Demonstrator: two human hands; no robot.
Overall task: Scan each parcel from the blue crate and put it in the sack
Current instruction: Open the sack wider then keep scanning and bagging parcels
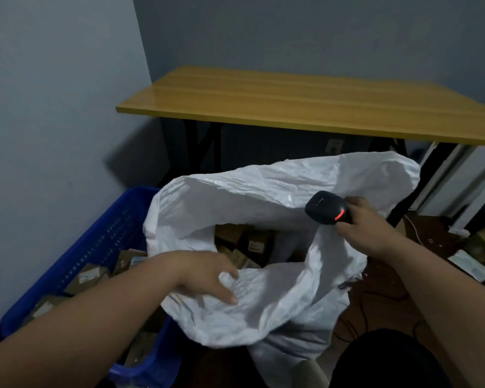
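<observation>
While right grip (359,228) clasps scanner (326,207), left (207,273) pinches crumpled (white) sack (263,191).

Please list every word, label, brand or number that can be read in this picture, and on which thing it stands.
No text can be read.
Parcels in the blue crate: white labels, blurred.
Parcels in the sack: one label, too small.
Scanner in the right hand: faint mark, unreadable.
</observation>
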